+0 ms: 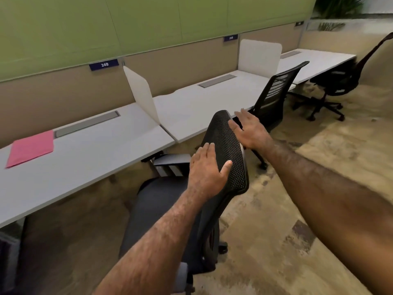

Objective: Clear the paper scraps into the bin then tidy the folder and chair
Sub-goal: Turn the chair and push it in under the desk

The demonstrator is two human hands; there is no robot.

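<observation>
A black mesh-backed office chair stands in front of the white desk, its dark seat turned toward the desk. My left hand holds the left edge of the backrest, thumb on the mesh back and fingers along the front side. My right hand lies flat and open against the upper right of the backrest, fingers spread. A pink folder lies flat on the desk at the far left. No paper scraps or bin are in sight.
White dividers split the long desk into bays. A second black chair is pushed in at the neighbouring bay, and a third stands farther right. Beige carpet spreads to my right.
</observation>
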